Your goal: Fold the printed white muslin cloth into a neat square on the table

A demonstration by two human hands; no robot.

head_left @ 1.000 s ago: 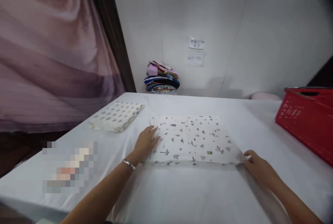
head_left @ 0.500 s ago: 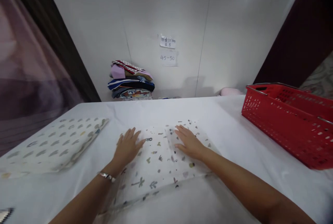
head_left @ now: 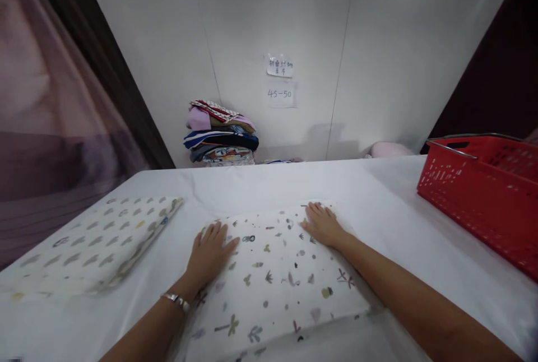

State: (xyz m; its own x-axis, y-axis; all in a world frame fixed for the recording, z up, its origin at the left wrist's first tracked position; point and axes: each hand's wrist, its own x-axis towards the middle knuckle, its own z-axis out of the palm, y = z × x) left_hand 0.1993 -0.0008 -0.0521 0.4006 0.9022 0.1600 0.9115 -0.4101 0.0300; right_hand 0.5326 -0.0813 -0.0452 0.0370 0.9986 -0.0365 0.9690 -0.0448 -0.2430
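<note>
A white cloth printed with small plants and shapes lies spread in front of me, its near part plain and pale. My left hand rests flat on its far left corner, fingers spread, a silver bracelet on the wrist. On the far right corner lies my right hand, palm down with fingers stretched out. Neither hand grips the fabric. To the left, a folded white cloth with a grey leaf-like print lies apart from my hands.
A red plastic basket with metal handles stands on the right of the white-covered table. Behind the table's far edge is a pile of folded fabrics. Paper signs hang on the wall, and a curtain hangs at left.
My right hand has slid to the right across the printed cloth, out to its far right corner, and the cloth there looks flatter. My left hand stays at the left corner. The view has shifted slightly.
</note>
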